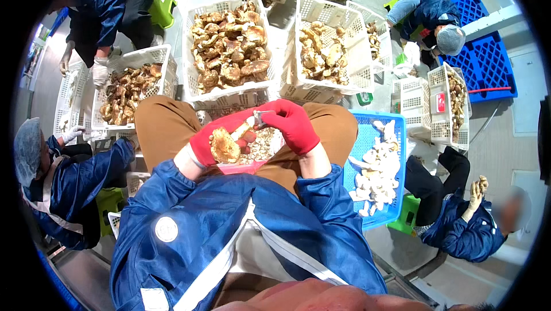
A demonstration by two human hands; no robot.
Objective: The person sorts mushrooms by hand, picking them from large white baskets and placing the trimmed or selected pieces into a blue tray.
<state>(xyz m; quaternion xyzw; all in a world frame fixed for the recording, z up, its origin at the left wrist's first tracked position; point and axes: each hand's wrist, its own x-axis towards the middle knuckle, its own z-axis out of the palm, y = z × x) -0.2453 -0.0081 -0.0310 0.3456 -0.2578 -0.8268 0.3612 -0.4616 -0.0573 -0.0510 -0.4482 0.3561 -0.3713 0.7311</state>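
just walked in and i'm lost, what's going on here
A seated person holds a brown mushroom in the red-gloved left hand. The red-gloved right hand holds what looks like a small metal blade at the stem's pale end. Below the hands is a red tub with scraps in it. A blue basket of pale mushroom pieces sits by the right thigh, and a white crate of brown mushrooms stands in front. Other people in blue jackets are around.

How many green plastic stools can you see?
4: a green plastic stool at upper left, a second stool at left, a third stool at lower right, and a sliver of a fourth stool at upper right. All are partly covered; others may be hidden.
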